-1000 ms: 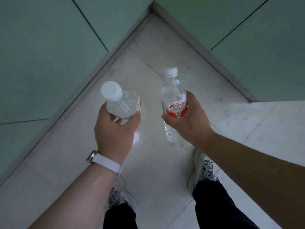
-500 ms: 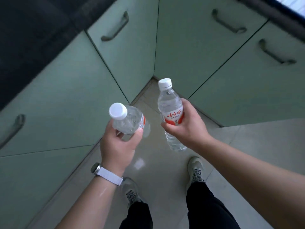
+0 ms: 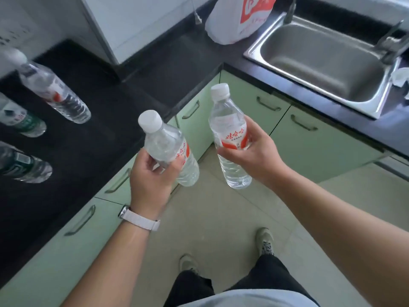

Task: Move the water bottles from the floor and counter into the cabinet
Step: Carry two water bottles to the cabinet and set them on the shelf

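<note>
Head view: you are gripping one water bottle (image 3: 169, 149) in your left hand (image 3: 150, 178) and another (image 3: 231, 138) in your right hand (image 3: 254, 156), carrying both over the floor just beside the counter (image 3: 73, 151), presumably toward the cabinet.

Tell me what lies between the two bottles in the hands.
Nothing. In the head view, the left hand's bottle and right hand's bottle are apart, with only green cabinet door and floor behind.
</note>
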